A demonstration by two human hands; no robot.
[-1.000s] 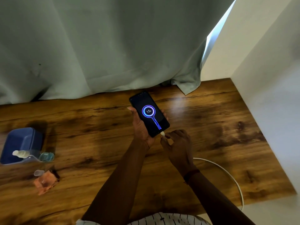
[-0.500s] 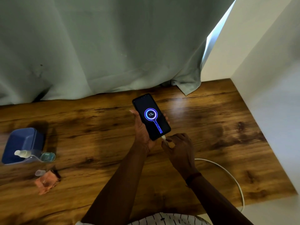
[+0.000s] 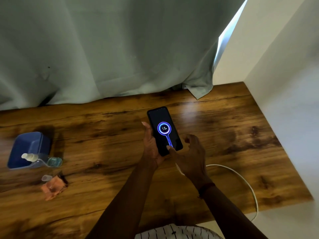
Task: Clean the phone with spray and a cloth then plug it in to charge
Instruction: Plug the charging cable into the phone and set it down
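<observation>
A black phone (image 3: 164,130) shows a blue charging ring with "15" on its screen. My left hand (image 3: 151,145) grips it from the left and underneath, above the wooden table (image 3: 103,152). My right hand (image 3: 189,157) is beside the phone's lower end, fingers spread, thumb touching the screen's bottom edge. A white charging cable (image 3: 241,180) curves from under that hand to the table's front right edge; its plug is hidden. A clear spray bottle (image 3: 41,159) lies on its side at the left. A crumpled orange cloth (image 3: 53,187) lies just in front of it.
A blue plastic box (image 3: 27,149) stands at the left, behind the bottle. A small clear cap (image 3: 46,178) lies by the cloth. A grey-green curtain (image 3: 103,49) hangs along the table's back edge. White walls (image 3: 284,100) close off the right side.
My right hand let go of the cable plug, opened and moved up beside the phone's lower end. The phone stayed in my left hand, showing the charging ring.
</observation>
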